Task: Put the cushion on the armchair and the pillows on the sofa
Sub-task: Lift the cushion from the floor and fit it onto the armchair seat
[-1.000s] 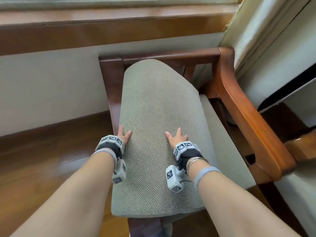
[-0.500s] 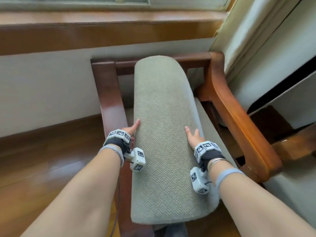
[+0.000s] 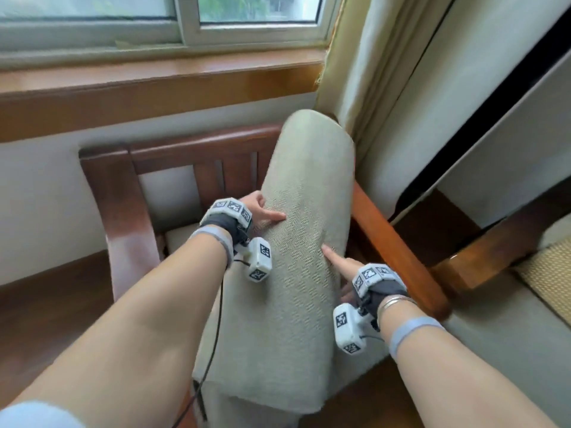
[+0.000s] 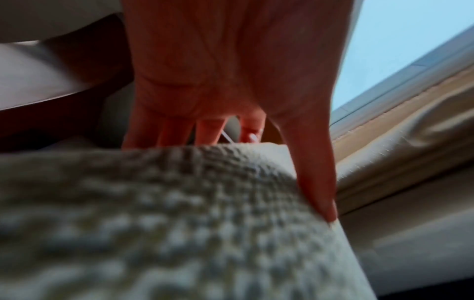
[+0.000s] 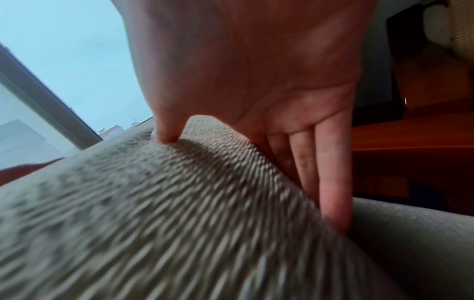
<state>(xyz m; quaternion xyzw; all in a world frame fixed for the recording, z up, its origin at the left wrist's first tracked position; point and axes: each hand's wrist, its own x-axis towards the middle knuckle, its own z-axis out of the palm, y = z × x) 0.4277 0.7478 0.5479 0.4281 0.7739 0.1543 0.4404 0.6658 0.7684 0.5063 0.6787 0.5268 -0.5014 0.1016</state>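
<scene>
A long grey-green woven cushion (image 3: 296,273) stands tilted on edge over the wooden armchair (image 3: 123,217), its far end against the curtain. My left hand (image 3: 262,213) grips its left side, thumb on top and fingers behind, as the left wrist view shows (image 4: 315,172). My right hand (image 3: 340,267) grips its right side, thumb on the top face and fingers down the side (image 5: 333,182). The cushion (image 5: 179,213) fills the lower part of both wrist views (image 4: 153,213). No pillows or sofa are recognisable.
The armchair's right armrest (image 3: 398,251) runs close beside the cushion. A cream curtain (image 3: 386,88) hangs behind, below a window (image 3: 216,20) with a wooden sill (image 3: 154,84). Another seat with a yellowish cushion (image 3: 547,273) is at the right. Wooden floor (image 3: 46,319) lies left.
The cushion has been turned from lying flat to standing on its edge and swung right towards the curtain. Both hands moved from resting on top to gripping its sides.
</scene>
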